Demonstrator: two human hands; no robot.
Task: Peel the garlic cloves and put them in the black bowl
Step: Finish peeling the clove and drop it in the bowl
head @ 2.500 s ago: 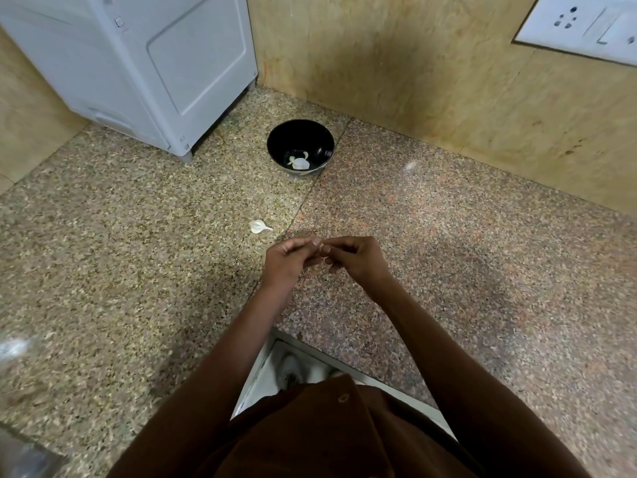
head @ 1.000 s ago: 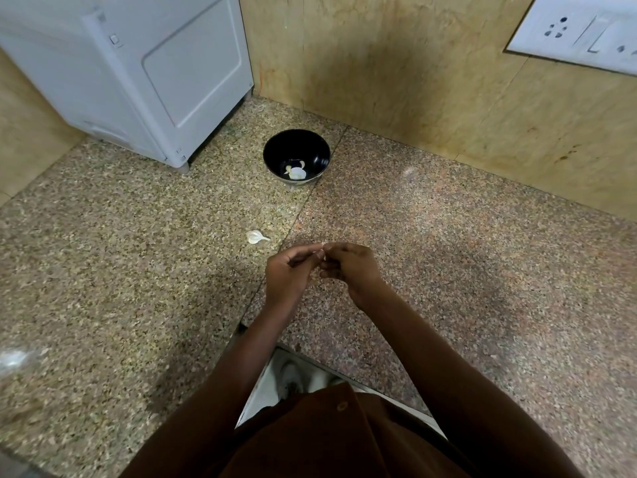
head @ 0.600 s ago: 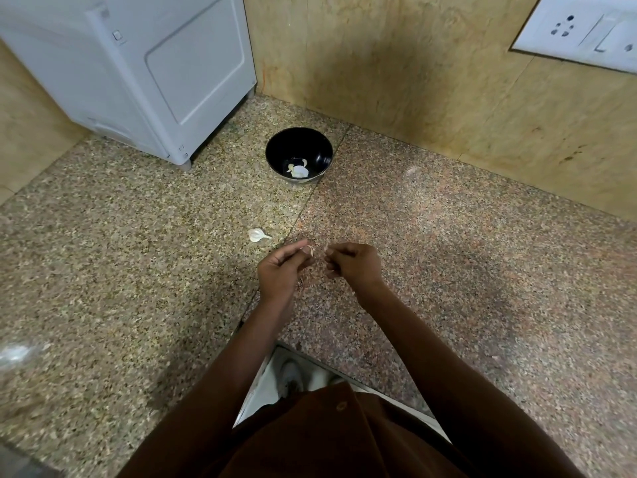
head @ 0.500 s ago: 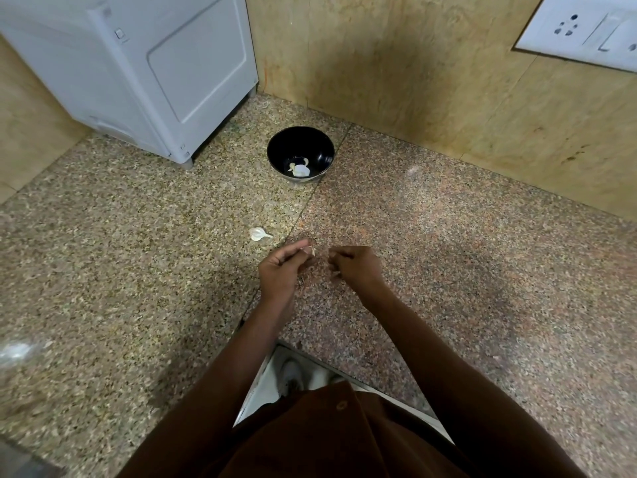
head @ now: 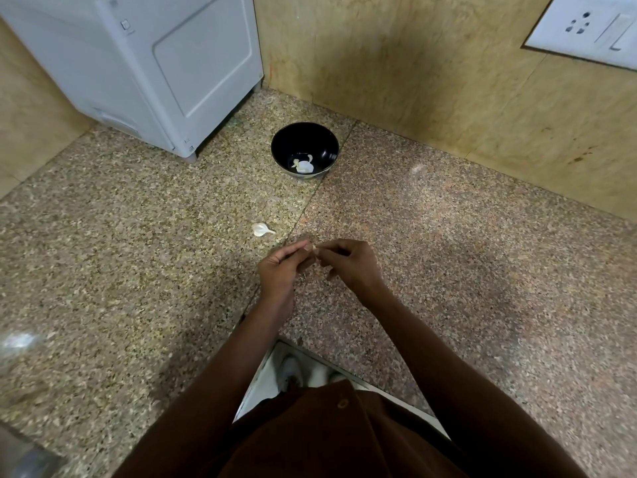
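Garlic first, at the left of your working patch: one clove (head: 261, 229) lies on the granite counter (head: 138, 270), apparently with its skin on, just left of the seam between the two slabs and well short of the bowl. Behind it, near the wall, the black bowl (head: 286, 139) holds a few pale pieces at its bottom (whether all are peeled cloves or some are skin, the view is too small to tell).

Moving right, your left hand (head: 281, 270) is raised over the seam with thumb and forefinger pinched on a small pale bit, most likely the clove being peeled (head: 314, 250); the other fingers are curled under. Your right hand (head: 348, 262) meets it at that same bit, fingertips closed narrowly on it, the rest of the fingers folded loosely.

By my reading you are mid-peel on this clove, with the task partly done: some in the bowl, one in your fingers, one waiting on the counter. What comes next asks for a firm pinch from the left while the right draws the skin away, then a reach forward to the bowl. Mind that loose skin does not go in with it, and that the slick clove does not slip out.
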